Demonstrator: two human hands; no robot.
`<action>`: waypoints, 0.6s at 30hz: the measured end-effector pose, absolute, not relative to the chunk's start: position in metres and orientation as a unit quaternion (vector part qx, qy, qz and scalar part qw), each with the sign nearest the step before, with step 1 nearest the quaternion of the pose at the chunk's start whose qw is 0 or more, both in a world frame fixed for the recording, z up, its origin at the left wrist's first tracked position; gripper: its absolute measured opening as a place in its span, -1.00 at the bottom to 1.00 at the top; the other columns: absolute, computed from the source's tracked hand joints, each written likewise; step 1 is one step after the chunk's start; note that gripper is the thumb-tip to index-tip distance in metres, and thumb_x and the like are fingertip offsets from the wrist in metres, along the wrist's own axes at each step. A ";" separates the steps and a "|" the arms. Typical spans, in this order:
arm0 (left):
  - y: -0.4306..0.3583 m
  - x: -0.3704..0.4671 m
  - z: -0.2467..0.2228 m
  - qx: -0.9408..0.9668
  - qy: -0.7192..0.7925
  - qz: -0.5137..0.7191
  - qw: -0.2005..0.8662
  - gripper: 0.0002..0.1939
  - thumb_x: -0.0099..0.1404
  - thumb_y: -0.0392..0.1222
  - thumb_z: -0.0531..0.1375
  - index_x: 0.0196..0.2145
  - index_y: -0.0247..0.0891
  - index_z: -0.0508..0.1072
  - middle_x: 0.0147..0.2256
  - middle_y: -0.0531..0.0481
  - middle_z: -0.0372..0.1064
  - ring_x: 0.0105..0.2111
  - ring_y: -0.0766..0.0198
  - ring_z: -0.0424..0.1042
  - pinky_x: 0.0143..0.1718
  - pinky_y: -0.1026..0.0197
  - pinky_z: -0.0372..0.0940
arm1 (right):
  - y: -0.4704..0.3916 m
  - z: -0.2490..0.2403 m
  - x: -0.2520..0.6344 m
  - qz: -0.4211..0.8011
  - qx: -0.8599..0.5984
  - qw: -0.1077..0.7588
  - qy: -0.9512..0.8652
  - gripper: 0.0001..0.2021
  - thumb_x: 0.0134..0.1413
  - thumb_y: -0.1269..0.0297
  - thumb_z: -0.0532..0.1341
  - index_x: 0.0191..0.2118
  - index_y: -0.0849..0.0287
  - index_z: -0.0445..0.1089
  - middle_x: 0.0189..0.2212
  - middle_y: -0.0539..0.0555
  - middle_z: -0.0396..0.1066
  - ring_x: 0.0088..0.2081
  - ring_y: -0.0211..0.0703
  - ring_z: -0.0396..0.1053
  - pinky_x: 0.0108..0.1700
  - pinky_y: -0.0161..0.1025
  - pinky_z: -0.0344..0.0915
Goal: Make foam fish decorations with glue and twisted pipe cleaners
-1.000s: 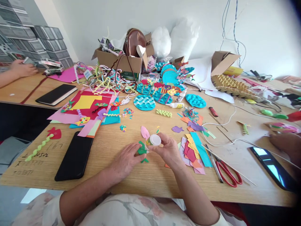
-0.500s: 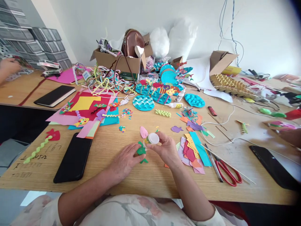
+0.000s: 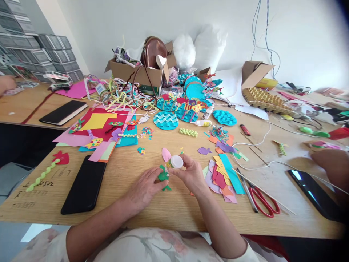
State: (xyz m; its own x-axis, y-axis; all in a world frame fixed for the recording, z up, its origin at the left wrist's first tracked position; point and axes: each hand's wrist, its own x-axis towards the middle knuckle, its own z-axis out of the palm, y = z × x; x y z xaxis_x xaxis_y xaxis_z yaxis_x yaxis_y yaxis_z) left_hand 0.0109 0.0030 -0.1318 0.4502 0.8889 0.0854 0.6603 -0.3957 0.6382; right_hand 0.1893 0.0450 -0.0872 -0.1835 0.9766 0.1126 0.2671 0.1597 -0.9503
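My right hand (image 3: pixel 191 171) grips a small glue bottle (image 3: pixel 176 162), tipped over so its pale round base faces up. The bottle's nozzle points down at a green paper fish (image 3: pixel 163 176). Fingers and thumb of my left hand (image 3: pixel 145 186) hold that fish flat on the table from its left side, covering part of it. Just beyond lies a pink paper piece (image 3: pixel 166 154). A purple paper fish (image 3: pixel 204 150) rests to the right. Small coloured bits (image 3: pixel 141 150) lie in a little heap to the left.
Paper scraps (image 3: pixel 219 178), red-handled scissors (image 3: pixel 264 202) and a pen lie on the right. A black phone (image 3: pixel 83 185) is on the left. Blue wavy discs (image 3: pixel 165 120) and more glue bottles (image 3: pixel 203 123) stand farther back. Other people's hands (image 3: pixel 331 162) show at both edges.
My two hands, the glue bottle and the green fish stay almost in place. At the far left, another person's hand has moved lower and toward the edge; the hand at right reaches further in.
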 end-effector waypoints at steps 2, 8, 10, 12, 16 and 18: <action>0.003 0.011 -0.131 0.804 0.482 0.216 0.272 -0.76 0.34 -0.11 0.03 -0.09 -0.14 0.38 -0.01 -0.03 0.30 0.05 0.17 0.21 0.09 0.07 0.12 | 0.044 -0.086 0.190 0.436 -0.485 0.409 -0.638 -0.77 -0.26 0.21 0.37 -0.53 0.15 0.30 -0.57 -0.10 0.30 -0.47 -0.26 0.24 -0.41 -0.35 0.15; 0.002 0.009 -0.133 0.803 0.486 0.211 0.272 -0.76 0.34 -0.11 0.04 -0.09 -0.13 0.38 0.00 -0.03 0.30 0.05 0.16 0.21 0.09 0.06 0.12 | 0.046 -0.085 0.191 0.438 -0.487 0.411 -0.634 -0.78 -0.25 0.21 0.35 -0.53 0.15 0.30 -0.56 -0.10 0.31 -0.46 -0.25 0.25 -0.39 -0.35 0.17; 0.002 0.009 -0.135 0.808 0.482 0.211 0.265 -0.76 0.34 -0.10 0.03 -0.09 -0.13 0.38 0.01 -0.03 0.29 0.06 0.15 0.19 0.10 0.05 0.10 | 0.047 -0.084 0.192 0.440 -0.485 0.412 -0.633 -0.77 -0.25 0.21 0.35 -0.53 0.15 0.29 -0.57 -0.10 0.30 -0.46 -0.25 0.25 -0.40 -0.35 0.17; 0.002 0.008 -0.138 0.816 0.474 0.212 0.256 -0.76 0.34 -0.09 0.03 -0.10 -0.13 0.38 0.02 -0.03 0.28 0.08 0.15 0.18 0.12 0.03 0.08 | 0.046 -0.083 0.193 0.446 -0.482 0.410 -0.633 -0.77 -0.27 0.22 0.36 -0.54 0.14 0.28 -0.58 -0.11 0.29 -0.47 -0.26 0.24 -0.41 -0.35 0.16; 0.003 0.008 -0.141 0.815 0.476 0.210 0.254 -0.75 0.34 -0.08 0.03 -0.09 -0.14 0.38 0.01 -0.04 0.29 0.08 0.15 0.17 0.12 0.03 0.08 | 0.044 -0.083 0.195 0.449 -0.488 0.408 -0.627 -0.77 -0.29 0.22 0.36 -0.53 0.14 0.30 -0.57 -0.11 0.31 -0.47 -0.25 0.26 -0.40 -0.34 0.18; 0.003 0.008 -0.140 0.810 0.483 0.211 0.258 -0.75 0.34 -0.08 0.04 -0.08 -0.13 0.37 0.01 -0.04 0.29 0.07 0.16 0.19 0.11 0.04 0.10 | 0.043 -0.084 0.195 0.449 -0.488 0.411 -0.625 -0.78 -0.27 0.21 0.36 -0.52 0.14 0.31 -0.56 -0.10 0.32 -0.45 -0.24 0.27 -0.39 -0.34 0.19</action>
State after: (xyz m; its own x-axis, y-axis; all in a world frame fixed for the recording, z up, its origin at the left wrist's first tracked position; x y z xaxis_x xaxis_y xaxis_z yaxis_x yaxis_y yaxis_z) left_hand 0.0081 0.0034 -0.1401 0.4447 0.8909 0.0920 0.6728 -0.4001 0.6223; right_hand 0.1953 0.0433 -0.0839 -0.1853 0.9798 0.0755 0.2403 0.1197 -0.9633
